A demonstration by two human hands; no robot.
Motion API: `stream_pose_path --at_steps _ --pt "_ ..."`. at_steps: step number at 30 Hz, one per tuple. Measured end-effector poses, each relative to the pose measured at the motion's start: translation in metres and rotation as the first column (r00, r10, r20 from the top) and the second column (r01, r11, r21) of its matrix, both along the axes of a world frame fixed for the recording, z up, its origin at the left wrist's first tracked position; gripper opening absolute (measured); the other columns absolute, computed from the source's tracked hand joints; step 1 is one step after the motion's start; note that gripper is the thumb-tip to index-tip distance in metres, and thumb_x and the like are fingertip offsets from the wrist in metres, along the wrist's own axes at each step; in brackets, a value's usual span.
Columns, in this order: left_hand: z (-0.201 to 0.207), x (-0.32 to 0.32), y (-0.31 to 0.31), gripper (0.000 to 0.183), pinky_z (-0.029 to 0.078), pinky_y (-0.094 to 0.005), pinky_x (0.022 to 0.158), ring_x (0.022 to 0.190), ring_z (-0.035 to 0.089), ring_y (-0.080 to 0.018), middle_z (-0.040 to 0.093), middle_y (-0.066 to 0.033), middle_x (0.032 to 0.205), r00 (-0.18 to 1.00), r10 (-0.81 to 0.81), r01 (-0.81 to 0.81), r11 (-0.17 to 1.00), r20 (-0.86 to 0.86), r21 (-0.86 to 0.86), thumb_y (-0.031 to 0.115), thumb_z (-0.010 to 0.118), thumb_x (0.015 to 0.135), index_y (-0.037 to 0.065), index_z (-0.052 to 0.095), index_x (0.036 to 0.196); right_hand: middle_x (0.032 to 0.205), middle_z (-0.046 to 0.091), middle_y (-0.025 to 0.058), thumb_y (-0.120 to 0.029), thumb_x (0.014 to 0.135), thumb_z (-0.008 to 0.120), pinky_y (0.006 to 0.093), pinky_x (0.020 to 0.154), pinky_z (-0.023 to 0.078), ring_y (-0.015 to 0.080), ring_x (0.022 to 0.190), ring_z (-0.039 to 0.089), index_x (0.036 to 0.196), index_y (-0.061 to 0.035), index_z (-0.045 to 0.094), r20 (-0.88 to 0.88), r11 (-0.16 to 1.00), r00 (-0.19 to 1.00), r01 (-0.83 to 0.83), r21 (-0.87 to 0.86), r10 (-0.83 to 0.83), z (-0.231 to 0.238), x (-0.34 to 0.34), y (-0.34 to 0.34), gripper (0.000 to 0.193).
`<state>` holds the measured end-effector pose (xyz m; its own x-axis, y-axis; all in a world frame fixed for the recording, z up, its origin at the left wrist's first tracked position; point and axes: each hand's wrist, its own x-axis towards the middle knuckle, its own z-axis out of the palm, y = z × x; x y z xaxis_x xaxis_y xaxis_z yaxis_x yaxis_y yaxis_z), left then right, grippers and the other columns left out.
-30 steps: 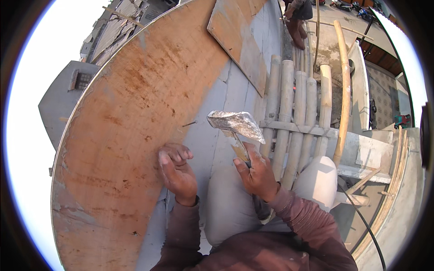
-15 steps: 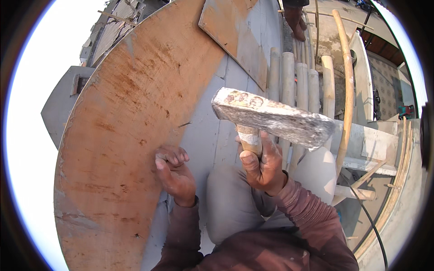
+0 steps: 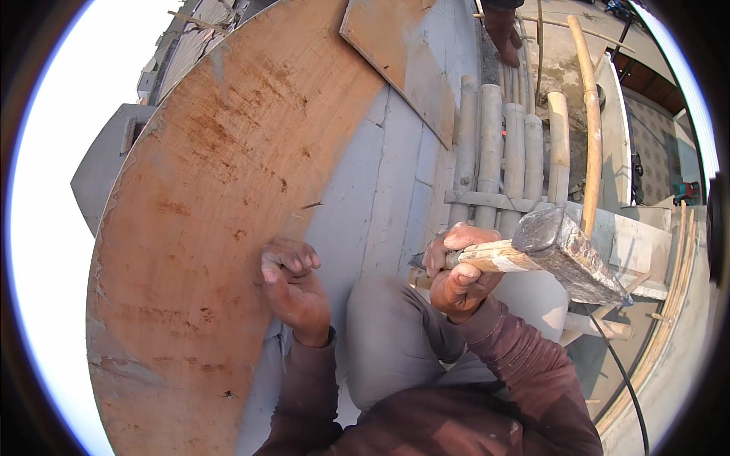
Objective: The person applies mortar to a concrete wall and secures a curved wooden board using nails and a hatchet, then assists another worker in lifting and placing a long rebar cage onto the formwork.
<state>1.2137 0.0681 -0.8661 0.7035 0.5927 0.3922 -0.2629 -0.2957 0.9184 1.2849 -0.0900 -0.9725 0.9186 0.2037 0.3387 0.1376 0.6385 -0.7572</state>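
Observation:
My right hand (image 3: pixel 460 277) is wrapped round the wooden handle (image 3: pixel 498 257) of a hammer (image 3: pixel 574 254). Its heavy, scuffed, whitish-grey metal head points to the right, above my knee. A band of pale wrapping shows on the handle near the head. My left hand (image 3: pixel 295 289) rests against the large curved plywood sheet (image 3: pixel 190 251), its fingers loosely curled and parted from the thumb, with nothing visible in them. Past my left hand a nail (image 3: pixel 312 205) sticks out at the plywood's inner edge.
Pale block masonry (image 3: pixel 380 197) runs beside the plywood. A smaller board (image 3: pixel 399 57) overlaps its far end. Bamboo poles (image 3: pixel 490 144) stand on the right, with a black cable (image 3: pixel 620 365) hanging lower down. Another person's foot (image 3: pixel 502 38) is at the far end.
My right hand has swung the hammer, so its head has moved right and down and its handle now lies nearly level. My left hand has stayed in place.

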Motion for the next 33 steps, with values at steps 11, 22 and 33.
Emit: stream_pose_path --at_steps 11,22,33 --pt "0.000 0.002 -0.002 0.038 0.038 -0.0288 0.072 0.074 0.041 -0.0135 0.040 -0.0018 0.082 1.000 -0.008 0.008 1.000 0.003 -0.029 0.042 0.037 0.107 0.011 0.041 0.084 0.081 0.067 0.0244 -0.032 0.097 0.064 0.0448 0.066 0.052 0.0416 0.075 0.068 0.116 0.0035 0.056 0.160 0.949 0.981 0.151 -0.276 -0.109 0.005 -0.002 0.011 0.041" --pt "0.002 0.003 -0.001 0.039 0.038 -0.0285 0.071 0.074 0.042 -0.0136 0.040 -0.0009 0.080 0.999 -0.032 0.031 0.999 -0.012 -0.027 0.043 0.039 0.106 0.011 0.042 0.085 0.076 0.065 0.0257 -0.030 0.096 0.066 0.0452 0.058 0.050 0.0430 0.067 0.065 0.113 0.0037 0.058 0.163 0.790 0.979 0.006 -0.613 0.119 0.000 0.001 0.029 0.039" --pt "-0.001 -0.002 -0.002 0.041 0.038 -0.0291 0.071 0.073 0.041 -0.0139 0.041 -0.0027 0.081 0.998 0.064 -0.064 0.997 0.004 -0.054 0.044 0.037 0.106 0.010 0.042 0.084 0.078 0.068 0.0227 -0.040 0.099 0.059 0.0469 0.064 0.053 0.0424 0.071 0.066 0.114 0.0014 0.062 0.013 0.622 0.933 -0.229 -0.749 0.360 0.004 0.001 0.041 0.045"
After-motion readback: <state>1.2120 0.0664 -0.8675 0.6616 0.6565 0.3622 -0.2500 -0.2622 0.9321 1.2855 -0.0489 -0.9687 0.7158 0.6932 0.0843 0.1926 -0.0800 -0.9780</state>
